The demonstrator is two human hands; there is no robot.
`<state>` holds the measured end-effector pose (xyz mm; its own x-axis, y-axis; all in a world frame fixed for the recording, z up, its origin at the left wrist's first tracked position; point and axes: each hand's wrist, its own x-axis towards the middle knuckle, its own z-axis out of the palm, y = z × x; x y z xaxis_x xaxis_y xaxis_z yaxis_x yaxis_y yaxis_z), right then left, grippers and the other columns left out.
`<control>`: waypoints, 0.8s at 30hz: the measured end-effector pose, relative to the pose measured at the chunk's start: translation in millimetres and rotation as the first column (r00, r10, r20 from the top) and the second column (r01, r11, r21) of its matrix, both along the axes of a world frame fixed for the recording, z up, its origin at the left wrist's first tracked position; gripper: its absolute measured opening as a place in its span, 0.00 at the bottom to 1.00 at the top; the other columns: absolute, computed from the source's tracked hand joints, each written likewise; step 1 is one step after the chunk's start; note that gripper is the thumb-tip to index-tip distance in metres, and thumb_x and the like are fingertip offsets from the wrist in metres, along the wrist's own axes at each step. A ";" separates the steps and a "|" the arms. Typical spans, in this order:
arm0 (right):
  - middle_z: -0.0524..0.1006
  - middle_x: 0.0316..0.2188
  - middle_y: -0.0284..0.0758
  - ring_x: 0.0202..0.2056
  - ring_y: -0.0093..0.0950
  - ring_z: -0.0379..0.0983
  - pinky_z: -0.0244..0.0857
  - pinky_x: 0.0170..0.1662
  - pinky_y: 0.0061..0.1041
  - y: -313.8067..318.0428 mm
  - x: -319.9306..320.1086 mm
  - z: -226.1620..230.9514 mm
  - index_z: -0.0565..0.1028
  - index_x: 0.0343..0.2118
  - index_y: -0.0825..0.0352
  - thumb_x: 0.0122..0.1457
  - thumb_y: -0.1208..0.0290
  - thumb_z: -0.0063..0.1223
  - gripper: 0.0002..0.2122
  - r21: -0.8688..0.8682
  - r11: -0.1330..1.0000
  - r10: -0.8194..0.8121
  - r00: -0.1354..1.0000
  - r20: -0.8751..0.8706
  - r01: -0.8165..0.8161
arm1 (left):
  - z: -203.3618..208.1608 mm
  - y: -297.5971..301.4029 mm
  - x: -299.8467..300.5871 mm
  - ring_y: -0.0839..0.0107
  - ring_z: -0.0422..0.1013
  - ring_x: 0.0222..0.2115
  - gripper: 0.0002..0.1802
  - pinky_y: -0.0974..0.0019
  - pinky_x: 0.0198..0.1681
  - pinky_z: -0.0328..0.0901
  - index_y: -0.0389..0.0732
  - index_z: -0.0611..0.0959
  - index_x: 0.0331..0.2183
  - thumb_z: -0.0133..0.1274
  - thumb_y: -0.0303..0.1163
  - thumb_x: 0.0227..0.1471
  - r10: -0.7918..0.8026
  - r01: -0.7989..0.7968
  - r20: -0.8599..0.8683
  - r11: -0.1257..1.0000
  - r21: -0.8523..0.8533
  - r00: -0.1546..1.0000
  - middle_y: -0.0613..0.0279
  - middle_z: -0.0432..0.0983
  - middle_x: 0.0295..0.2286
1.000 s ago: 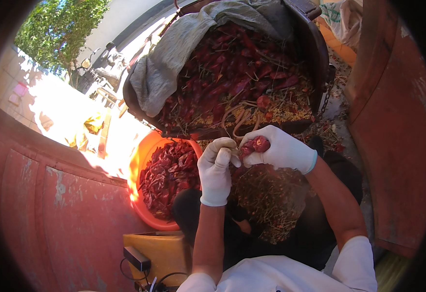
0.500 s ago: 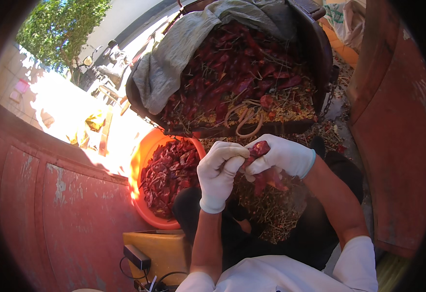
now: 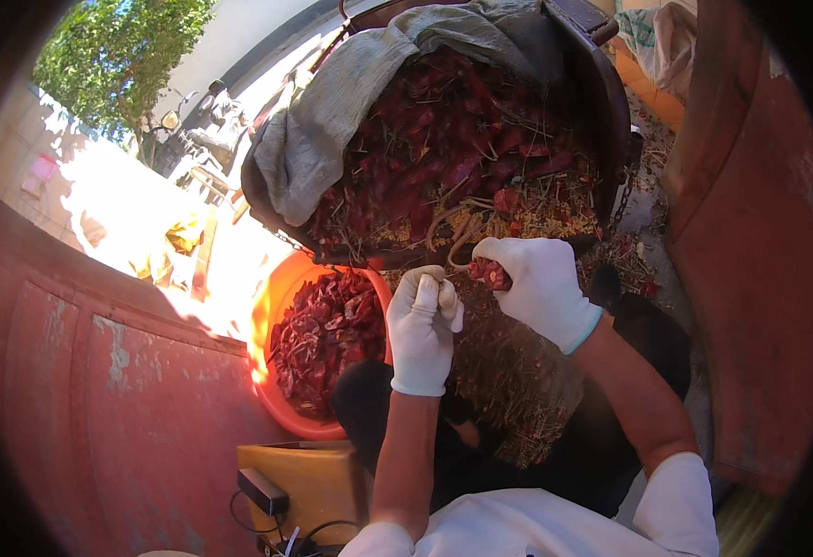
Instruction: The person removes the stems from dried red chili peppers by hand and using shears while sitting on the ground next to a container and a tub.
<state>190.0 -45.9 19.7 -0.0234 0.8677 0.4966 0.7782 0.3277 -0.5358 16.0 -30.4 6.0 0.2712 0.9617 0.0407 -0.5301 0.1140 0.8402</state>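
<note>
Dried red chili peppers (image 3: 489,272) stick out of the curled fingers of my right hand (image 3: 541,283), which wears a white glove. My left hand (image 3: 421,320), gloved in white too, is pinched closed a short way to the left; anything between its fingertips is too small to name. Beyond both hands a dark cart bed (image 3: 618,121) holds a heap of dried chili peppers (image 3: 443,139), with stalks and yellow seeds along its near edge. An orange tub (image 3: 276,395) to the left of my left hand contains more red peppers (image 3: 327,325).
A grey cloth (image 3: 309,139) drapes over the cart's left side. Stems and debris (image 3: 518,399) litter the ground between my knees. A yellow box (image 3: 309,473) with a black device and cables stands at lower left. Red panels (image 3: 174,399) flank both sides.
My hands have come apart from the peppers they both held. The right hand has turned and keeps the peppers; the left has drawn back slightly, still pinched.
</note>
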 end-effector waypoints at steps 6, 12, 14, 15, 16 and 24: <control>0.82 0.31 0.37 0.32 0.32 0.81 0.72 0.37 0.27 2.0 7.8 4.8 0.80 0.39 0.61 0.52 0.73 0.66 0.10 0.007 0.983 0.161 0.834 -0.528 -0.186 | 4.3 17.7 -33.5 0.79 0.66 0.21 0.15 0.74 0.25 0.63 0.35 0.80 0.35 0.51 0.38 0.64 0.153 -0.108 -0.362 0.984 0.142 0.920 0.67 0.71 0.22; 0.82 0.31 0.37 0.34 0.23 0.80 0.72 0.39 0.23 12.6 11.1 9.2 0.81 0.40 0.63 0.54 0.74 0.65 0.10 0.015 0.980 0.161 0.750 -0.641 -0.198 | -5.2 42.2 -31.9 0.78 0.74 0.32 0.13 0.74 0.36 0.69 0.34 0.83 0.44 0.56 0.31 0.59 0.394 -0.065 -0.722 0.897 0.438 0.568 0.62 0.81 0.35; 0.82 0.31 0.35 0.34 0.22 0.79 0.72 0.40 0.23 18.2 17.2 12.4 0.81 0.40 0.65 0.55 0.75 0.64 0.10 0.010 0.988 0.121 0.736 -0.666 -0.153 | -5.0 44.4 -24.8 0.69 0.76 0.37 0.13 0.67 0.42 0.70 0.39 0.84 0.43 0.58 0.30 0.55 0.548 0.044 -0.739 0.791 0.610 0.392 0.60 0.81 0.38; 0.82 0.31 0.34 0.34 0.21 0.79 0.72 0.40 0.22 21.6 21.8 14.1 0.81 0.40 0.66 0.55 0.76 0.64 0.10 -0.015 0.991 0.083 0.710 -0.700 -0.131 | -8.8 50.5 -23.1 0.66 0.77 0.38 0.13 0.65 0.43 0.69 0.39 0.84 0.43 0.59 0.30 0.54 0.606 0.089 -0.730 0.747 0.659 0.316 0.59 0.81 0.38; 0.82 0.32 0.33 0.35 0.20 0.79 0.71 0.41 0.22 24.3 27.3 15.5 0.80 0.40 0.67 0.55 0.77 0.63 0.10 -0.040 0.993 0.047 0.679 -0.733 -0.112 | -9.0 55.1 -20.5 0.64 0.77 0.38 0.14 0.64 0.43 0.69 0.39 0.85 0.42 0.59 0.30 0.53 0.662 0.139 -0.710 0.701 0.700 0.239 0.58 0.81 0.38; 0.82 0.32 0.31 0.33 0.16 0.77 0.68 0.25 0.14 16.9 56.1 43.1 0.80 0.44 0.66 0.60 0.74 0.60 0.10 -0.139 0.989 -0.118 0.329 -0.937 -0.040 | -9.7 109.6 -25.1 0.54 0.76 0.42 0.16 0.57 0.46 0.69 0.45 0.85 0.43 0.55 0.43 0.57 0.647 0.150 -0.757 0.761 0.631 -0.096 0.53 0.81 0.38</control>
